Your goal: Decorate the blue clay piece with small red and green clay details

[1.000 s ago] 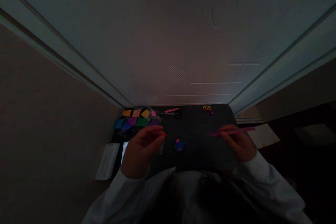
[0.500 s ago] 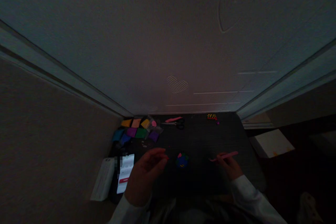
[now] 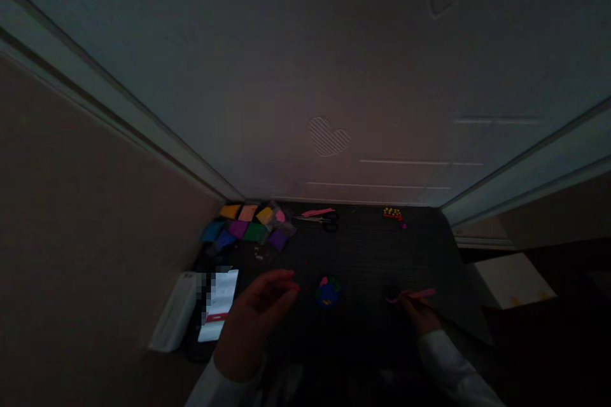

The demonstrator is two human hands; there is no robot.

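My left hand pinches a small red piece between thumb and fingers, raised left of a blue ball-shaped figure. That figure carries green, pink and yellow bits and looks like modelling clay; it rests on the dark table, touched by neither hand. On the right, my right hand is closed around a slim pink modelling tool, whose thin tip points left toward the figure, apart from it. The dim light hides fine detail of the red piece.
Packets of coloured clay lie at the back left, with scissors and pink tools beside them. A small yellow-dotted item sits at the back right. A lit phone lies near my left arm. A wall rises behind the table.
The view has tilted and shifted slightly. My right hand with the pink tool sits a little lower and farther right. My left hand keeps its pinch on the red piece.
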